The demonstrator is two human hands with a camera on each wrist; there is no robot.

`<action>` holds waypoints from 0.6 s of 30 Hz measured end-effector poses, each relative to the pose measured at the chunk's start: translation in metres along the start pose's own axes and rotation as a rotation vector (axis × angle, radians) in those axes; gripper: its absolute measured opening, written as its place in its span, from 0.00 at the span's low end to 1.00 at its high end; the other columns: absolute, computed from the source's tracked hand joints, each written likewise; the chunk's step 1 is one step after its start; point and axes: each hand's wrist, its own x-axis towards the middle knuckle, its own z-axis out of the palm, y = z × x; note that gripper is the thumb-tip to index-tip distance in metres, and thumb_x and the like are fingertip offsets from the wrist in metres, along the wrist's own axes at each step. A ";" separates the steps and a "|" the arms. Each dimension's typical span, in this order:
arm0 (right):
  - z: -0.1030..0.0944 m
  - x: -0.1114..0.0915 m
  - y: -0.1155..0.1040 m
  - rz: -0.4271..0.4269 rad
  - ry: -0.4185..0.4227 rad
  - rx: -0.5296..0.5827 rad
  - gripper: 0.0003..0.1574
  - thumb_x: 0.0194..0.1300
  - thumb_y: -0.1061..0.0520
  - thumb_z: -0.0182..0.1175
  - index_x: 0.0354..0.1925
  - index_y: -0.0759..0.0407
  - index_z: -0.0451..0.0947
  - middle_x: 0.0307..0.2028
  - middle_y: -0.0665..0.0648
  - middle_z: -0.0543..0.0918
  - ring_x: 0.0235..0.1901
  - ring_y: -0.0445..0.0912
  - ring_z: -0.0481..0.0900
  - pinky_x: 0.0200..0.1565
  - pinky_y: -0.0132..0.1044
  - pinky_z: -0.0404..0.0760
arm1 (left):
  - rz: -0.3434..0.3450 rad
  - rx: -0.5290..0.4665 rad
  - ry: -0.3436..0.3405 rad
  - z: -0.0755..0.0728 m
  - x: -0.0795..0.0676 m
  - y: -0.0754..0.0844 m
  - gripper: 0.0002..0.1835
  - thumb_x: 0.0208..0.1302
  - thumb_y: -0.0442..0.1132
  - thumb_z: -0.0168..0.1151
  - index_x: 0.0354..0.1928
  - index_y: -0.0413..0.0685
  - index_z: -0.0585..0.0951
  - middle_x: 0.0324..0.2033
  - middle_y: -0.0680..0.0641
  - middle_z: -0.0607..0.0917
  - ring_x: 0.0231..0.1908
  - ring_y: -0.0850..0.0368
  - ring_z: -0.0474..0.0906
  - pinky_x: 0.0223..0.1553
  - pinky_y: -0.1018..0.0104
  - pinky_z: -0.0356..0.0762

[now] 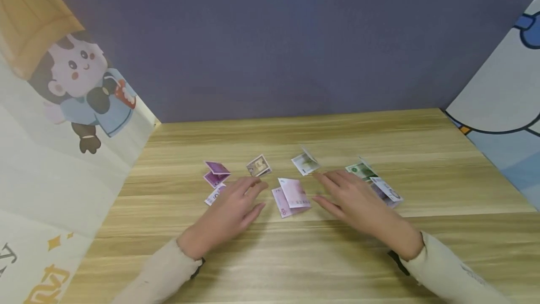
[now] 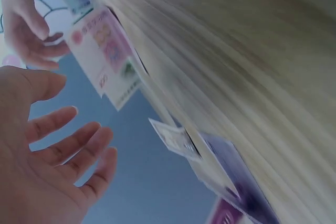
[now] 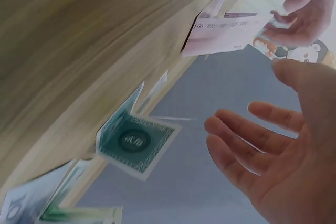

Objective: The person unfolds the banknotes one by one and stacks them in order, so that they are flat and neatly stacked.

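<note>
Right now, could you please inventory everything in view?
Wooden table: 1, tan, foreground
Smooth panel: 1, slate, behind table
Printed walls: 2, pale, left and right
Folded pink paper banknote: 1, pink, centre
Folded purple banknote: 1, purple, left
Whitish banknote: 1, white, left, partly hidden
Folded brown banknote: 1, brown, rear left
Folded olive banknote: 1, olive, rear centre
Folded green banknote: 1, green, right
Folded greyish banknote: 1, grey-purple, far right
Cream fabric sleeves: 2, cream, front
Dark pieces: 2, black, by cuffs
Left hand: 1, bare, left of centre
Right hand: 1, bare, right of centre
</note>
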 end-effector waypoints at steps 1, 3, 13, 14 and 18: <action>0.001 0.001 -0.001 -0.003 -0.005 0.008 0.32 0.68 0.45 0.62 0.62 0.63 0.74 0.46 0.62 0.84 0.47 0.57 0.83 0.51 0.54 0.81 | 0.010 -0.001 -0.005 0.003 0.004 0.001 0.24 0.64 0.40 0.67 0.60 0.40 0.76 0.56 0.40 0.79 0.56 0.45 0.76 0.60 0.50 0.75; 0.003 0.004 -0.002 -0.005 -0.013 0.022 0.32 0.67 0.47 0.64 0.62 0.63 0.74 0.46 0.61 0.84 0.47 0.56 0.83 0.53 0.54 0.80 | 0.033 0.005 -0.016 0.008 0.011 0.003 0.24 0.63 0.39 0.67 0.61 0.41 0.76 0.57 0.40 0.78 0.57 0.45 0.76 0.59 0.49 0.75; 0.010 0.011 -0.004 0.013 -0.042 0.040 0.27 0.66 0.50 0.66 0.57 0.64 0.78 0.45 0.61 0.85 0.45 0.55 0.84 0.52 0.53 0.81 | 0.067 0.125 -0.167 0.026 0.042 0.012 0.27 0.67 0.40 0.63 0.67 0.50 0.72 0.65 0.43 0.71 0.64 0.46 0.67 0.63 0.51 0.70; 0.011 0.011 -0.003 0.014 -0.042 0.042 0.26 0.66 0.51 0.67 0.57 0.64 0.78 0.45 0.61 0.85 0.45 0.55 0.84 0.51 0.52 0.82 | 0.071 0.139 -0.182 0.027 0.044 0.012 0.27 0.67 0.41 0.63 0.67 0.51 0.72 0.65 0.43 0.70 0.65 0.46 0.66 0.64 0.51 0.69; 0.013 0.009 -0.001 0.017 -0.046 0.056 0.24 0.65 0.53 0.68 0.54 0.63 0.79 0.42 0.59 0.85 0.41 0.53 0.84 0.46 0.48 0.84 | 0.127 0.179 -0.182 0.032 0.048 0.011 0.23 0.65 0.41 0.66 0.62 0.52 0.76 0.64 0.44 0.72 0.65 0.47 0.67 0.64 0.52 0.68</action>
